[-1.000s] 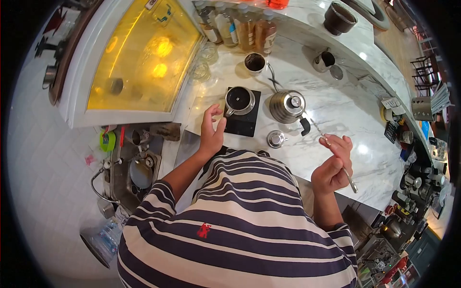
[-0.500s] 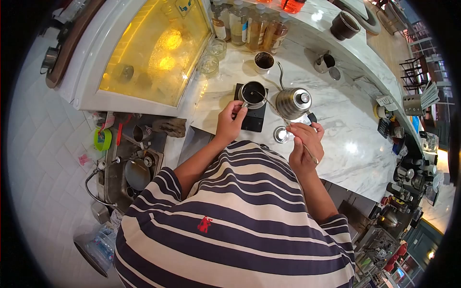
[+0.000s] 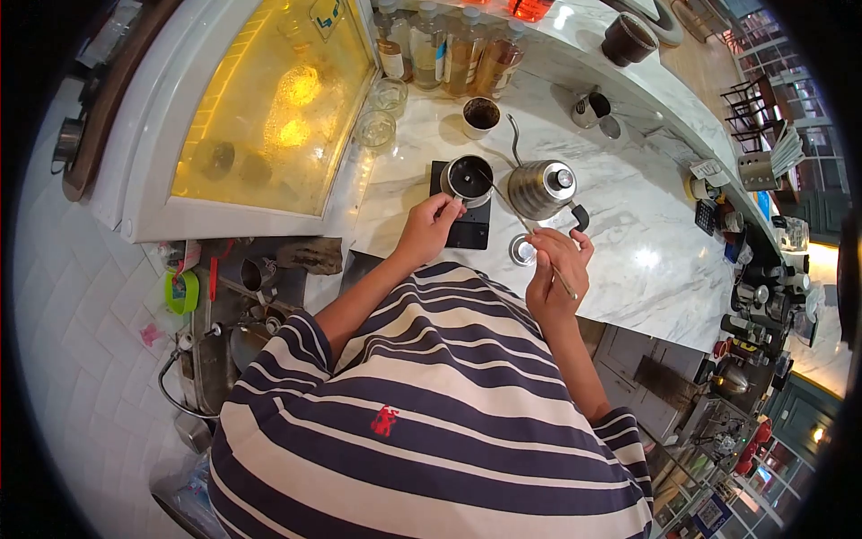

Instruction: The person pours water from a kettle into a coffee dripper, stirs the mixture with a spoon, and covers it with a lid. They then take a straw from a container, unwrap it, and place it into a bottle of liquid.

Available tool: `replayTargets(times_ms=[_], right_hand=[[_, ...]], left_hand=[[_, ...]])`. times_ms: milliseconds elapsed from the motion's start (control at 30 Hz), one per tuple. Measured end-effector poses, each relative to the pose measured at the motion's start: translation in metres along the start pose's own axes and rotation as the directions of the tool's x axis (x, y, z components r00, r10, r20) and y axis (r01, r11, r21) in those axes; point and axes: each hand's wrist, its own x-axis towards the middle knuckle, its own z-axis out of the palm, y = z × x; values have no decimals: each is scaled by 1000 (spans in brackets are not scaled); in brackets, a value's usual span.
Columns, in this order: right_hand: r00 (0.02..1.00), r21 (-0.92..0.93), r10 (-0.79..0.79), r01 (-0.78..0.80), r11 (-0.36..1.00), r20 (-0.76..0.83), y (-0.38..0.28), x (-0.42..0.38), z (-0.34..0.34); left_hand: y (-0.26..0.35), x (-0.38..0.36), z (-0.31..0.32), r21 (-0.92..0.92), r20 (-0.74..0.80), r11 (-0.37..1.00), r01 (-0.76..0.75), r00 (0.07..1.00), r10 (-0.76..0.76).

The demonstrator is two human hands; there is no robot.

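Note:
My left hand (image 3: 426, 232) is closed around the handle of a metal cup (image 3: 448, 190) with dark liquid inside. That cup stands on a black flat scale (image 3: 468, 234). Between the fingers of my right hand (image 3: 560, 272) is a long thin bar spoon (image 3: 514, 212), slanting across to the cup, with its far end inside the rim. Just beyond my right hand stands a steel gooseneck kettle (image 3: 537, 190) with a black handle. A small round metal piece (image 3: 521, 251) lies on the counter beside my right fingertips.
A white cup (image 3: 480, 118) with dark residue stands behind the scale. Two clear glasses (image 3: 375, 130) sit by the lit, fogged cabinet (image 3: 260, 117). Several bottles (image 3: 462, 56) line the back. At right lies a metal pitcher (image 3: 590, 110). A sink (image 3: 202, 368) is at left.
The whole view has shifted slightly, moving the counter things left in the picture. Both hands keep their grip, the left on the cup and the right on the spoon.

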Motion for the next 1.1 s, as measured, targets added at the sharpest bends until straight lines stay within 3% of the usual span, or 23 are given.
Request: replayTargets(times_ms=[600, 767, 933, 1100], right_hand=[[998, 13, 51, -52, 999, 28, -11, 16, 1], [999, 10, 45, -45, 999, 2, -1, 15, -4], [999, 43, 3, -5, 999, 52, -5, 16, -4], [998, 30, 64, -64, 997, 9, 0, 16, -3]], left_hand=[[7, 11, -27, 110, 218, 993, 39, 974, -62], [9, 10, -26, 97, 165, 995, 18, 986, -34], [13, 9, -29, 114, 196, 990, 81, 975, -102], [18, 5, -28, 132, 183, 987, 89, 977, -112]])
